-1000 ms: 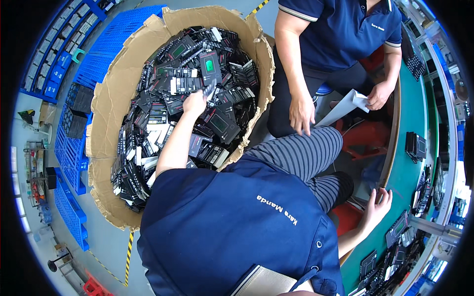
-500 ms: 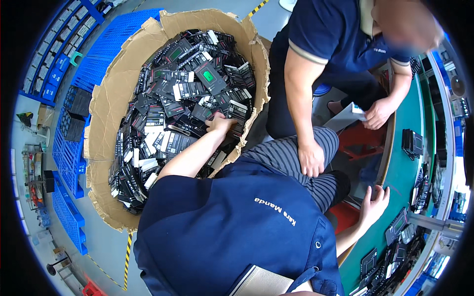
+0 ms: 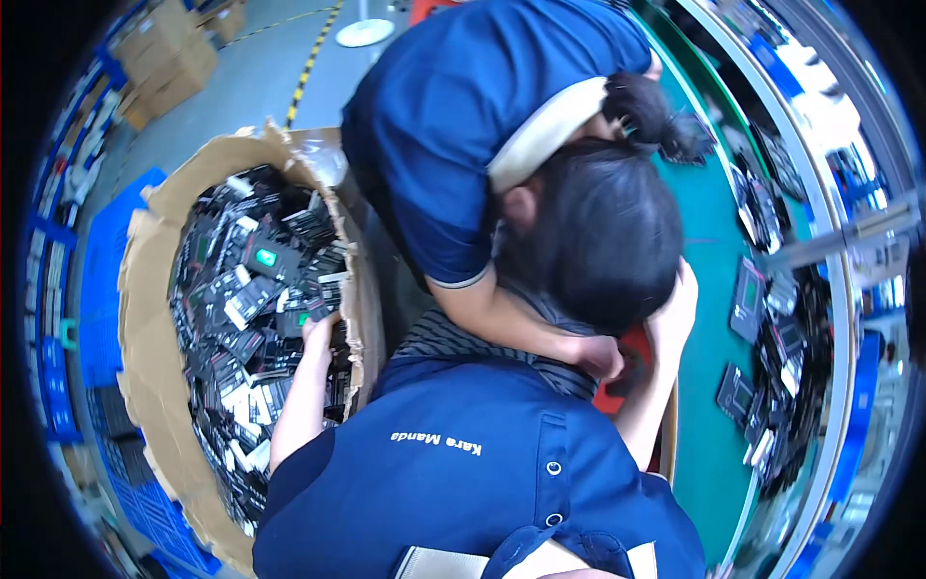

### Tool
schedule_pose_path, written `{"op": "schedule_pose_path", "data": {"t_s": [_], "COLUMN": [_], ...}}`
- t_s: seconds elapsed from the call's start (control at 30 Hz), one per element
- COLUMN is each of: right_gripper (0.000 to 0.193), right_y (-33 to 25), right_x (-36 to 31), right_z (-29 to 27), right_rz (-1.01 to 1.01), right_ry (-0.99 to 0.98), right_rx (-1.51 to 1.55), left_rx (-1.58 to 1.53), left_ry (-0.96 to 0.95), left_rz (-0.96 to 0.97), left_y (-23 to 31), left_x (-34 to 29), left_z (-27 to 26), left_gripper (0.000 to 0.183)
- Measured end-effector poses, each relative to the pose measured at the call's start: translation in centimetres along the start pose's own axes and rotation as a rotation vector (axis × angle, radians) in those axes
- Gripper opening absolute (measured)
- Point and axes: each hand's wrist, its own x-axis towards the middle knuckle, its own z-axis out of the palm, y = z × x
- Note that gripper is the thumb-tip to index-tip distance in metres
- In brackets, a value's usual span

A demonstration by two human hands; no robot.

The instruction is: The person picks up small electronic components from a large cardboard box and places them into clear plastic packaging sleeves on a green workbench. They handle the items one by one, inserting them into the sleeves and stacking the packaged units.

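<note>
The cardboard bin (image 3: pixel 149 318) is bounded by a torn, ragged rim and filled with loosely heaped black boxes (image 3: pixel 253 297). Just inside its right edge, the left hand (image 3: pixel 319 334) is laid among them; whether anything is gripped cannot be told. To its right, room is narrowed by a co-worker (image 3: pixel 482 145) bent low; farther right, the right hand (image 3: pixel 679 301) is held near a green table's (image 3: pixel 709 415) edge, partly covered, its grip indiscernible. Beyond the bin's far end, grey floor (image 3: pixel 256 85) is seen.
</note>
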Motion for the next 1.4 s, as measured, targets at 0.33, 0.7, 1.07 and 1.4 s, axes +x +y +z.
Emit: {"op": "schedule_pose_path", "data": {"t_s": [0.33,0.7,1.07,1.4], "right_gripper": [0.010,0.010,0.008,0.007], "right_y": [1.3,5.2,5.8,5.2], "right_x": [-0.8,-1.1,-2.2,-1.6], "right_z": [-0.4,-1.8,-1.8,-0.8], "right_rz": [0.300,0.630,0.585,0.520], "right_ry": [0.193,0.478,0.394,0.351], "right_rx": [0.448,1.517,1.407,1.304], "left_rx": [-0.744,-0.505,-0.529,-0.497], "left_ry": [0.065,0.570,-0.221,-0.361], "left_rz": [-0.153,-0.022,-0.254,-0.337], "left_y": [1.8,6.9,6.3,2.2], "left_x": [9.7,8.0,9.9,7.7], "left_z": [2.0,6.8,-3.1,-6.6], "left_gripper": [0.052,0.122,0.055,0.042]}}
